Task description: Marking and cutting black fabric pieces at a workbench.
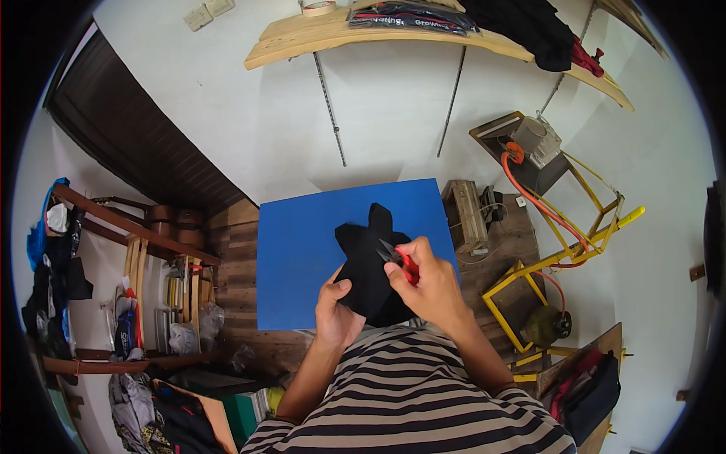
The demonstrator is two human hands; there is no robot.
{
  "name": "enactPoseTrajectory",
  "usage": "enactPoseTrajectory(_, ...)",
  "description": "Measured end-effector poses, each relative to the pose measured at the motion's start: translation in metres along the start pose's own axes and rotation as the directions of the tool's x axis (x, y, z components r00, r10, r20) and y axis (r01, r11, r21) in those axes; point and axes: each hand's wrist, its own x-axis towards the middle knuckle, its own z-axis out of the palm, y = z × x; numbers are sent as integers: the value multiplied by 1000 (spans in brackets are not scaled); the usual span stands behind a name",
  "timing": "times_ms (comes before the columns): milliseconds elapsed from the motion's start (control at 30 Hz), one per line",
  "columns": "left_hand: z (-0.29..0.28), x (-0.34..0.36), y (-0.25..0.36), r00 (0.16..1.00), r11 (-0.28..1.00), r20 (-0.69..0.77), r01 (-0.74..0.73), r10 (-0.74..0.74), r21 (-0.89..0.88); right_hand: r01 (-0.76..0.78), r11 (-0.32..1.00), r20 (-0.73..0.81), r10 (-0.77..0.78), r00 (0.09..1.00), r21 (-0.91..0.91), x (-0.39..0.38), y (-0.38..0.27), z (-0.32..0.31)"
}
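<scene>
A piece of black cloth (367, 280) with several stubby flaps is held up over the blue tabletop (299, 242). My left hand (336, 306) grips its lower left edge, thumb on top and the other fingers hidden beneath. In my right hand (431, 284) is a pair of thread snips (408, 266) with red handles and dark pointed blades. The blades stand apart and lie over the middle right of the cloth. Whether they touch it I cannot tell.
Against the far wall a wooden shelf (302, 47) carries folded clothes and a tape roll. A wooden box (463, 216) stands right of the table, near a yellow metal frame (522, 276) with an orange hose (541, 200). On the left is a cluttered rack (136, 219).
</scene>
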Motion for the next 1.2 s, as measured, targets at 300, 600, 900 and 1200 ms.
enactPoseTrajectory(300,-5,1,-3,998,999,62,-5,2,45,-4,999,-63,1,998,-45,-4,6,5)
enactPoseTrajectory(600,5,-2,0,996,999,81,29,-26,-33,38,991,-63,-47,997,-130,-6,-6,3)
enactPoseTrajectory(900,9,-2,1,995,997,85,64,-59,-53,94,991,-52,-99,994,-91,-10,-8,2)
enactPoseTrajectory(1200,8,2,-1,993,992,86,85,-77,-94,86,995,-35,-88,996,-54,-11,-8,3)
